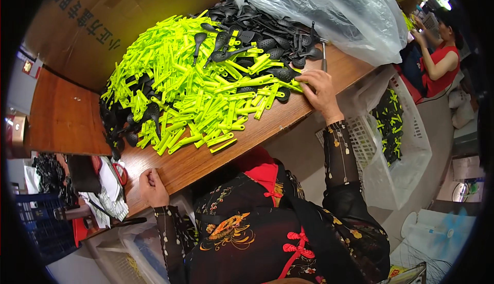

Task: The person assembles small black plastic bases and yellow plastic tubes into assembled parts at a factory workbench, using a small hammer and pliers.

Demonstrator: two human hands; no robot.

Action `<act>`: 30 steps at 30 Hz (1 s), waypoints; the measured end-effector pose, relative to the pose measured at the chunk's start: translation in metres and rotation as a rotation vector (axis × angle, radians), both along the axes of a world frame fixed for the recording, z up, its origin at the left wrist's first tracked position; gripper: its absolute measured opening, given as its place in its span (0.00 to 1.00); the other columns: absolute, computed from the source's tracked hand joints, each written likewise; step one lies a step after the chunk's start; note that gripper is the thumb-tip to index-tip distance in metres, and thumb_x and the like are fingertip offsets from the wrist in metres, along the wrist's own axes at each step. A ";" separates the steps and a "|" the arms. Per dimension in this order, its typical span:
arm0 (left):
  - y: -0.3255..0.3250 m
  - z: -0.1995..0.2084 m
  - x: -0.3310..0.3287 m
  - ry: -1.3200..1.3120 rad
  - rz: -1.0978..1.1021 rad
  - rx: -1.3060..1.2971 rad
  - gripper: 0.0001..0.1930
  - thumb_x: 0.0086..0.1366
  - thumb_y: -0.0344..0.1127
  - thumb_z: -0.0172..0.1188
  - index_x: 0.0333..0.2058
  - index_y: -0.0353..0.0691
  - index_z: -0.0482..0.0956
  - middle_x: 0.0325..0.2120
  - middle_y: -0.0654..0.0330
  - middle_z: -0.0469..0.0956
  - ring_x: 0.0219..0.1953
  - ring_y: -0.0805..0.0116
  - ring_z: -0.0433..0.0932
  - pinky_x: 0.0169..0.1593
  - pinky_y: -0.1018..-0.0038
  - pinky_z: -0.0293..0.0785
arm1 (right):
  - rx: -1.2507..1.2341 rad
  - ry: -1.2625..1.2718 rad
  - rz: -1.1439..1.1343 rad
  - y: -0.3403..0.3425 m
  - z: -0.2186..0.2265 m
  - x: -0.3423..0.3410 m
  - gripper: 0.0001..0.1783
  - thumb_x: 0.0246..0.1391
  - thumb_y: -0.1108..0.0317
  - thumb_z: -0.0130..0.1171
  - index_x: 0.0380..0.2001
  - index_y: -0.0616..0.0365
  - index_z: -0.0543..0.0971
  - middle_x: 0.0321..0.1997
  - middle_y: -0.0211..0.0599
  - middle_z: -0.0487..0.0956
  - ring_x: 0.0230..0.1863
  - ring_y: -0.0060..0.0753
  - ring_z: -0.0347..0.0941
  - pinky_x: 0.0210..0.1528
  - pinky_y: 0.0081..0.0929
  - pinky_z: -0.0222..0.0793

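Note:
A large heap of neon yellow-green plastic handles point(198, 91) covers the wooden table point(195, 163). Black plastic kitchen utensil heads point(247, 19), several of them slotted or perforated spoons, lie behind and among the handles. At the heap's right edge, my right hand point(321, 91) has its fingertips closed on the end of a yellow-green handle point(290, 85), beside a black perforated spoon head point(283, 74). My left hand point(153, 189) rests at the table's front edge, left of the heap's near end. Its fingers are curled in, and whatever they hold is hidden.
A hammer-like metal tool point(324, 55) lies just beyond my right hand. Clear plastic sheeting point(329, 6) covers the back right, and a cardboard box point(103, 21) stands behind the heap. On the right, a lined white basket point(406, 129) holds black and yellow-green pieces. Another person point(437, 63) sits beyond.

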State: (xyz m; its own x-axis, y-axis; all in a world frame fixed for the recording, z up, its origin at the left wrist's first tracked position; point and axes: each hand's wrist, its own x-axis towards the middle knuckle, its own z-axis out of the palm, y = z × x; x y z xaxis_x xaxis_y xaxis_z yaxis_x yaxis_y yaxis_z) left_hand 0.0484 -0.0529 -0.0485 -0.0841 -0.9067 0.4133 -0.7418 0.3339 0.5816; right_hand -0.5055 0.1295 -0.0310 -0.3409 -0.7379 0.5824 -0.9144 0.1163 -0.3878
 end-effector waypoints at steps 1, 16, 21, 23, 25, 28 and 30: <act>0.000 -0.002 -0.001 -0.008 0.004 -0.025 0.09 0.73 0.37 0.65 0.40 0.36 0.84 0.24 0.65 0.73 0.24 0.74 0.66 0.30 0.74 0.64 | 0.009 -0.001 -0.001 0.000 -0.001 -0.002 0.09 0.61 0.63 0.66 0.43 0.49 0.88 0.47 0.28 0.86 0.55 0.35 0.77 0.64 0.39 0.61; -0.002 -0.011 0.004 -0.035 0.047 -0.130 0.09 0.73 0.35 0.63 0.39 0.34 0.84 0.24 0.61 0.76 0.23 0.71 0.70 0.30 0.72 0.68 | -0.160 0.014 -0.027 -0.017 0.009 0.009 0.07 0.61 0.64 0.68 0.42 0.48 0.88 0.42 0.27 0.85 0.51 0.34 0.77 0.59 0.37 0.61; -0.002 -0.012 0.003 -0.001 0.048 -0.147 0.09 0.74 0.36 0.63 0.38 0.35 0.84 0.24 0.62 0.75 0.23 0.73 0.67 0.29 0.73 0.67 | -0.077 0.142 0.311 -0.041 0.032 0.015 0.15 0.57 0.71 0.67 0.48 0.47 0.86 0.42 0.29 0.85 0.47 0.37 0.79 0.55 0.38 0.68; -0.003 -0.012 0.003 -0.018 0.041 -0.148 0.09 0.74 0.36 0.63 0.37 0.35 0.83 0.24 0.63 0.75 0.23 0.73 0.67 0.30 0.73 0.66 | 0.052 0.162 0.461 -0.043 0.035 0.019 0.16 0.57 0.71 0.64 0.49 0.47 0.86 0.43 0.28 0.83 0.49 0.38 0.79 0.55 0.39 0.69; -0.001 -0.010 0.002 -0.035 0.049 -0.149 0.09 0.74 0.36 0.63 0.37 0.35 0.83 0.24 0.62 0.76 0.23 0.73 0.67 0.30 0.73 0.67 | 0.122 0.284 0.485 -0.041 0.036 0.020 0.15 0.57 0.70 0.62 0.48 0.48 0.86 0.46 0.28 0.83 0.52 0.37 0.77 0.55 0.39 0.69; -0.002 -0.009 0.003 -0.047 0.073 -0.147 0.09 0.74 0.35 0.63 0.37 0.35 0.83 0.25 0.61 0.76 0.23 0.73 0.68 0.30 0.73 0.67 | 0.145 0.302 0.489 -0.047 0.027 0.019 0.13 0.58 0.69 0.61 0.46 0.48 0.86 0.48 0.27 0.82 0.54 0.37 0.77 0.56 0.38 0.68; -0.001 -0.009 0.002 -0.048 0.070 -0.145 0.09 0.74 0.35 0.63 0.37 0.35 0.83 0.24 0.61 0.76 0.23 0.73 0.68 0.30 0.73 0.67 | 0.111 0.254 0.490 -0.054 0.022 0.018 0.11 0.58 0.69 0.62 0.43 0.48 0.86 0.47 0.26 0.83 0.54 0.37 0.77 0.57 0.37 0.68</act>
